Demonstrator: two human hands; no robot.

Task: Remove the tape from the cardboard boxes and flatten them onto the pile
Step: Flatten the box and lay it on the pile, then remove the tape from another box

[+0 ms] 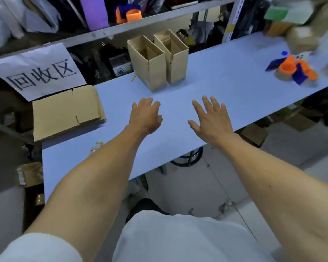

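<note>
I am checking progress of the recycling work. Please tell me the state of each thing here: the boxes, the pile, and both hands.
Left box: upright, top open, not flattened.
Right box: upright, top open, touching the left box.
Flattened pile: lying flat at the table's left end, under the paper sign.
Left hand: empty, fingers spread, over the table.
Right hand: empty, fingers spread, near the boxes.

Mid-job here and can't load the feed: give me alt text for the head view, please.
Two bare hands, left and right, reach out empty over a pale blue table toward two upright open cardboard boxes standing side by side. A pile of flattened cardboard lies at the table's left end, below a paper sign.
</note>
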